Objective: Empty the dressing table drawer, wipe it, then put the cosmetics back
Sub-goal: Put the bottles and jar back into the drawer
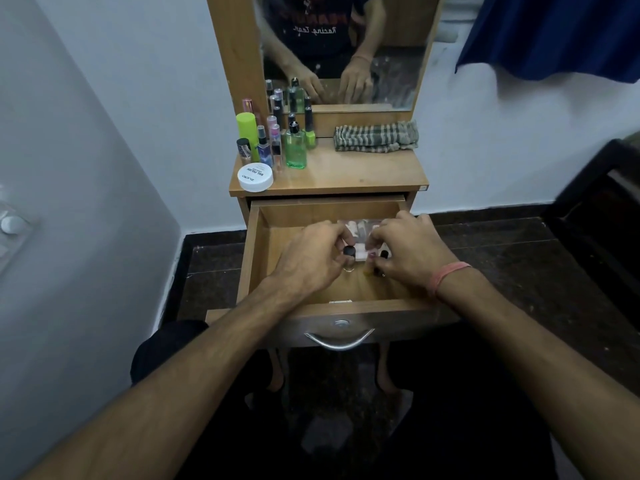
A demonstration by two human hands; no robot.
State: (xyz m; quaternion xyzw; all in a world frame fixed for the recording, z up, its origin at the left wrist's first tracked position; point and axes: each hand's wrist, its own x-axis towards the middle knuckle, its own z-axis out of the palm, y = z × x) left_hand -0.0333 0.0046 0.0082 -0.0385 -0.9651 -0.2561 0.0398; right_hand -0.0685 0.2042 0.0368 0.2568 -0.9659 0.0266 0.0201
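Observation:
The wooden drawer (251,258) of the dressing table is pulled out below the tabletop. Both my hands are inside it. My left hand (311,261) pinches a small clear bottle with a black cap (349,252). My right hand (408,254) closes around small nail polish bottles (375,263), mostly hidden under my fingers. Behind my hands lies a clear pouch with pale items (356,225). On the tabletop's left stand several bottles: a green glass one (295,150), a lime spray can (247,131), and a white round tub (255,177). A striped cloth (376,136) lies folded at the back right.
The mirror (346,46) rises behind the tabletop (363,171). A white wall is at left, dark furniture (595,223) at right, blue fabric (554,32) hangs upper right. The drawer's metal handle (339,341) faces me. A small white strip (340,301) lies at the drawer's front.

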